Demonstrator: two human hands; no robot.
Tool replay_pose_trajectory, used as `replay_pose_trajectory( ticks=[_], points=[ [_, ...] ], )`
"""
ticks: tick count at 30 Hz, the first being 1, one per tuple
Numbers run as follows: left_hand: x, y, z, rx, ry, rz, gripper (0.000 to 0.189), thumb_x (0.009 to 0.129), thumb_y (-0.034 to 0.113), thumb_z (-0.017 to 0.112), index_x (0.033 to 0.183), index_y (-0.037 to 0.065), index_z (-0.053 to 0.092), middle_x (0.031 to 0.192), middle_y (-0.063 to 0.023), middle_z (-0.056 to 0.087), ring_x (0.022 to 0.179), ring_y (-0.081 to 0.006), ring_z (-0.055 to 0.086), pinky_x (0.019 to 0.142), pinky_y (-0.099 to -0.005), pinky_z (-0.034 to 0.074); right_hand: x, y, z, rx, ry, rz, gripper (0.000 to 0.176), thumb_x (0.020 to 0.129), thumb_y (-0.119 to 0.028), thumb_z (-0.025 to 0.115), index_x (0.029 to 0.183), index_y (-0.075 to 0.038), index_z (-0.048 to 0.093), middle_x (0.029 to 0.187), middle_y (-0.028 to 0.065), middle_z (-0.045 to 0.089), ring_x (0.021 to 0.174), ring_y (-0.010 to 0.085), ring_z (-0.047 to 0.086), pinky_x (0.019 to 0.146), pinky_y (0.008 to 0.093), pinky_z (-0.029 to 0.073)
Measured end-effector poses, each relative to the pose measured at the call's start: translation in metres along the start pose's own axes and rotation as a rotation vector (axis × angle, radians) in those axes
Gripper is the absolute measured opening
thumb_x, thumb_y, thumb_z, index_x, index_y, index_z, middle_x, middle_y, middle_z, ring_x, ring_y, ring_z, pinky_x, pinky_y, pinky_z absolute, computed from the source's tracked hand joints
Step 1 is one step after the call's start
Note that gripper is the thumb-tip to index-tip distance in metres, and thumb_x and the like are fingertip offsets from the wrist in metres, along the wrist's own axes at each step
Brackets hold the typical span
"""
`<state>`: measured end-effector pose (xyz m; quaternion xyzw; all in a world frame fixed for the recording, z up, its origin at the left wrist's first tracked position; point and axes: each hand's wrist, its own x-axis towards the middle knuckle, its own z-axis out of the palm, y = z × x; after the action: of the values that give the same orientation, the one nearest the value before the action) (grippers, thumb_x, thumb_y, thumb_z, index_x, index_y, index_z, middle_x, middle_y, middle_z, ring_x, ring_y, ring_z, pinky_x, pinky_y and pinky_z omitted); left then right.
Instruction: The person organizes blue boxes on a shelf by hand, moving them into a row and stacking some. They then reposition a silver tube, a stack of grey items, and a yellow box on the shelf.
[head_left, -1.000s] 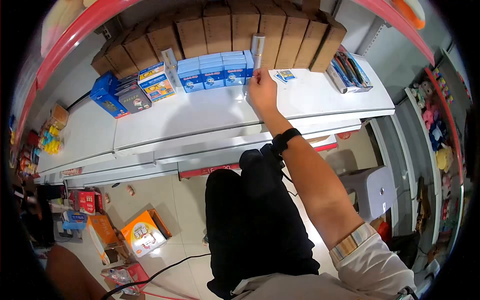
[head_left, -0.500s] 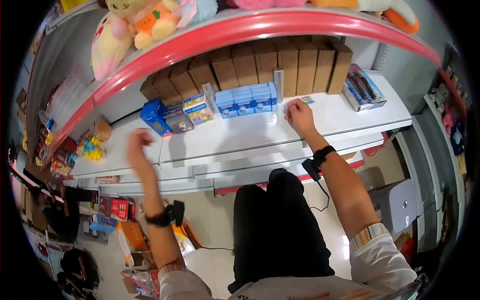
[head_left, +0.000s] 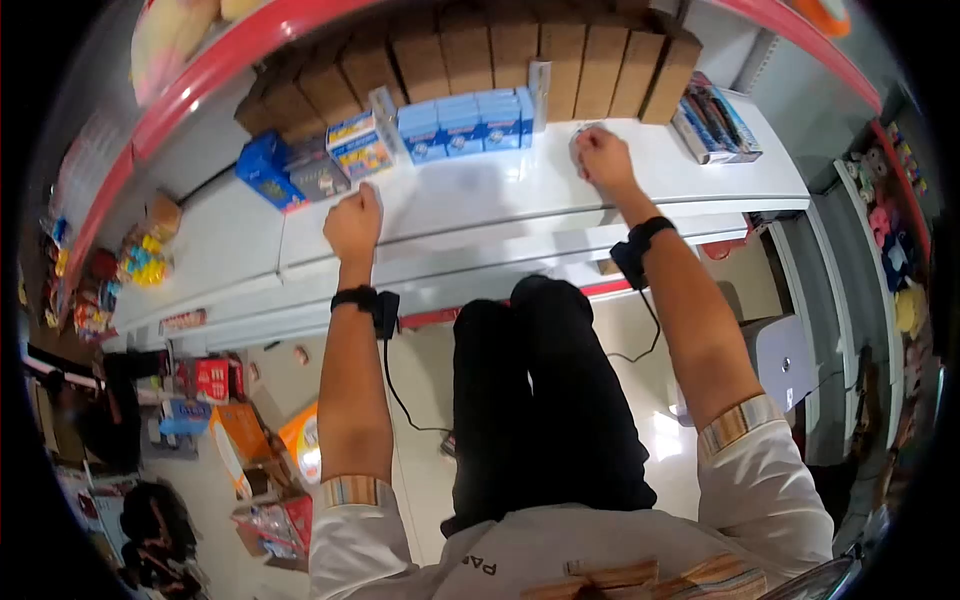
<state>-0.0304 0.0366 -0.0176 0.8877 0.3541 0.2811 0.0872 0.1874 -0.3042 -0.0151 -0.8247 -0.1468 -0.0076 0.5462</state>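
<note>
My left hand [head_left: 352, 225] is closed, knuckles up, over the front of the white shelf [head_left: 470, 200], just before an orange-and-white box [head_left: 360, 150] and a dark grey box [head_left: 315, 172]. Its curled fingers hide whatever may be inside. Farther right, my right hand [head_left: 606, 160] is closed low over the shelf, fingertips pinched near a small pale, shiny patch that I cannot make out. Between the hands stands a block of light-blue small boxes [head_left: 465, 128], with an upright clear divider [head_left: 540, 95] at its right end.
A row of brown cartons [head_left: 495, 55] lines the shelf's back. At its right lies a box with dark pictures [head_left: 715, 120]; a blue box [head_left: 268, 172] stands left. The red-edged upper shelf [head_left: 215, 75] overhangs. Opened cartons [head_left: 240, 440] lie on the floor, with a person [head_left: 105, 420] beyond.
My left hand has moved right and forward, to the small boxes, and its fingers have closed. My right hand remains at the same part of the shelf. The view has shifted.
</note>
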Motion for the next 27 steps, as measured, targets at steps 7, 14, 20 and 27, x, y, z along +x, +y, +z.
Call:
replay_pose_trajectory(
  ticks=[7,14,20,27],
  points=[
    [0.005,0.012,0.016,-0.027,-0.050,-0.063,0.060,0.099,0.048,0.038,0.080,0.008,0.078,0.083,-0.0229,0.072,0.081,-0.0452,0.070,0.078,-0.0540,0.055,0.027,0.042,0.001,-0.220,0.156,-0.301,0.020,0.095,-0.019,0.062,0.097,-0.002,0.071,0.077,0.0189,0.071,0.066,0.0278,0.070,0.064,0.0408,0.056],
    [0.003,-0.056,-0.003,0.172,0.035,-0.014,0.055,0.099,0.044,0.039,0.082,0.009,0.077,0.084,-0.0187,0.074,0.079,-0.0424,0.071,0.074,-0.0525,0.057,0.016,0.025,0.058,-0.237,0.198,-0.499,0.029,0.099,-0.024,0.056,0.090,-0.002,0.072,0.071,0.0127,0.071,0.061,0.0231,0.068,0.063,0.0377,0.055],
    [0.000,0.004,-0.002,-0.019,-0.059,-0.081,0.056,0.098,0.047,0.040,0.085,0.010,0.080,0.084,-0.0222,0.074,0.080,-0.0430,0.071,0.078,-0.0519,0.057,0.004,0.014,0.001,-0.153,0.160,-0.199,0.020,0.095,-0.020,0.062,0.092,-0.001,0.071,0.066,0.0136,0.068,0.053,0.0219,0.066,0.057,0.0365,0.053],
    [0.005,-0.001,0.005,-0.004,-0.024,-0.077,0.055,0.098,0.047,0.043,0.080,0.011,0.080,0.081,-0.0209,0.073,0.078,-0.0434,0.071,0.076,-0.0520,0.057,0.003,0.003,0.004,-0.101,0.123,-0.148,0.021,0.096,-0.017,0.060,0.090,0.000,0.069,0.066,0.0119,0.068,0.052,0.0207,0.065,0.054,0.0349,0.052]
  ],
)
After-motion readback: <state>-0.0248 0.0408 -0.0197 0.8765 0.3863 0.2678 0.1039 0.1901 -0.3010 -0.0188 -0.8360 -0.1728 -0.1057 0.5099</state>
